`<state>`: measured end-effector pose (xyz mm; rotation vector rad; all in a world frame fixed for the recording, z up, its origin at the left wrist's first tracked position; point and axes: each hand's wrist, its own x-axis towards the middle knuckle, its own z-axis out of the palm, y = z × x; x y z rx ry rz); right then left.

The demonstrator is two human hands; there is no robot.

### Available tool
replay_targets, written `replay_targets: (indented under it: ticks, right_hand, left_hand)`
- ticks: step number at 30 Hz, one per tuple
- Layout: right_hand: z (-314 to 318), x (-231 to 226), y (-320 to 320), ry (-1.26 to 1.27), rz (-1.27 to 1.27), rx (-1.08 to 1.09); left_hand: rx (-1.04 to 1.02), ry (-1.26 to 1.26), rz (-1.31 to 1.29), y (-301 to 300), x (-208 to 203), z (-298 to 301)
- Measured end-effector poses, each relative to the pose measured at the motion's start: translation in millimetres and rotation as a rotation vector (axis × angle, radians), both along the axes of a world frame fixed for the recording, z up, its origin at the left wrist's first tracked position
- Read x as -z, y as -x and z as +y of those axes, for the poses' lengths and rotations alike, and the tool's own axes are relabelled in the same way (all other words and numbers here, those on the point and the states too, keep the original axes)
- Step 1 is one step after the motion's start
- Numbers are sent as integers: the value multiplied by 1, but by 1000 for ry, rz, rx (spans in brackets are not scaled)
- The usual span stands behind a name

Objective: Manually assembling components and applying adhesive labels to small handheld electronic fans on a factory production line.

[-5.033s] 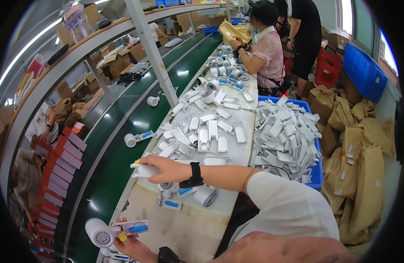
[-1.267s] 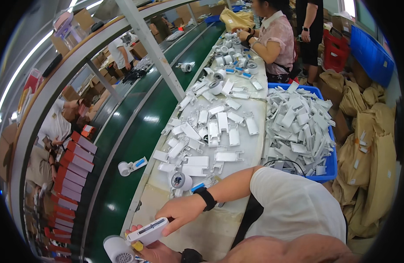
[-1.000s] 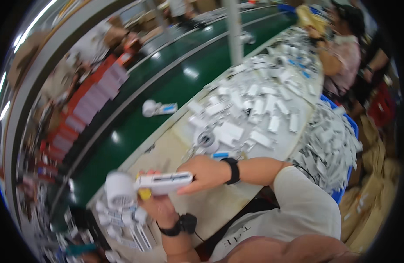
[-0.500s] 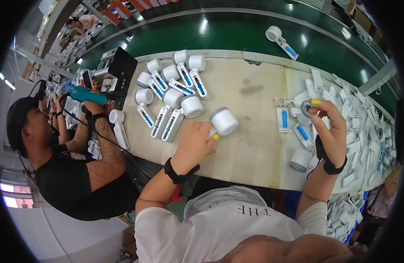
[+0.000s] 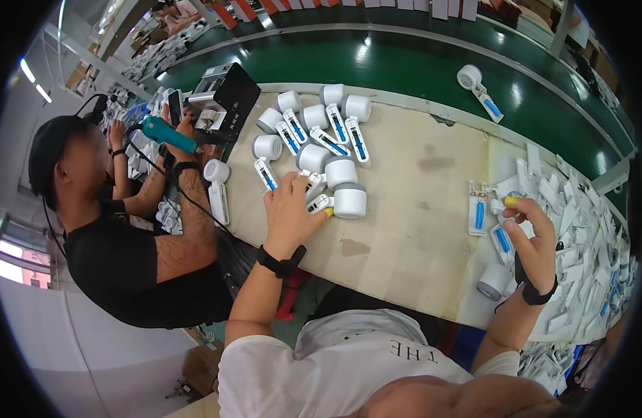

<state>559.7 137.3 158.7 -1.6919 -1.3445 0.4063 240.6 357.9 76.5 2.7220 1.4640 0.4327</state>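
My left hand has its fingers over the handle of a white round-headed handheld device, a yellow cover on the thumb. That device lies at the near edge of a group of similar devices, their narrow handles open with blue inserts showing. At the right, my right hand is bent, with thumb and yellow-covered index finger round a small white-grey part that the fingers mostly hide. Beside it are an open handle shell with a blue insert and a white head with grey rim.
A heap of white plastic parts covers the table's right end. Beyond the table runs a green conveyor with one device on it. At the left, a person holds a teal power tool beside a black machine.
My left hand has carried the white device leftward and down to the edge of the group. My right hand stays near the same parts. The whole view has shifted.
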Motion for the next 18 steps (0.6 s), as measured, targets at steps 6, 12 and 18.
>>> replay_targets:
  ticks: [6, 12, 18]
  right_hand:
    - [6, 4, 1, 27, -20, -51]
    - [5, 6, 2, 24, -25, -76]
    - [7, 10, -1, 37, -31, -73]
  left_hand:
    - [85, -7, -35, 1, 1, -15]
    - [142, 55, -125, 24, 4, -32]
    - [23, 390, -580, 81, 12, -63]
